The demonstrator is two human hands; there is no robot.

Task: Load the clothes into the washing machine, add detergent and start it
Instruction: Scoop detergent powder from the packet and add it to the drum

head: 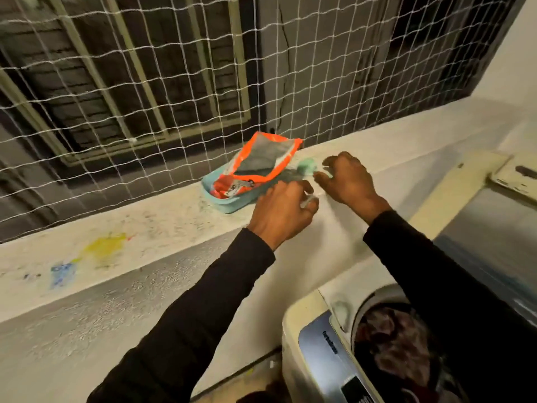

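An opened orange detergent packet [261, 164] lies in a shallow teal tray [229, 203] on the pale ledge [162, 216]. A small green scoop [308, 166], blurred, sits just right of the packet. My left hand [280, 213] hovers at the tray's right end with its fingers curled. Something pale shows between them, too blurred to name. My right hand [350, 180] is beside the scoop, fingers apart, fingertips close to it. The top-loading washing machine [316, 341] is at the lower right. Dark clothes [398, 347] lie in its drum and its lid [491, 228] is raised.
White netting [174, 91] with a barred window behind it rises straight from the ledge's far edge. Yellow and blue stains [101, 247] mark the ledge at the left. A white wall closes in on the right, above the machine.
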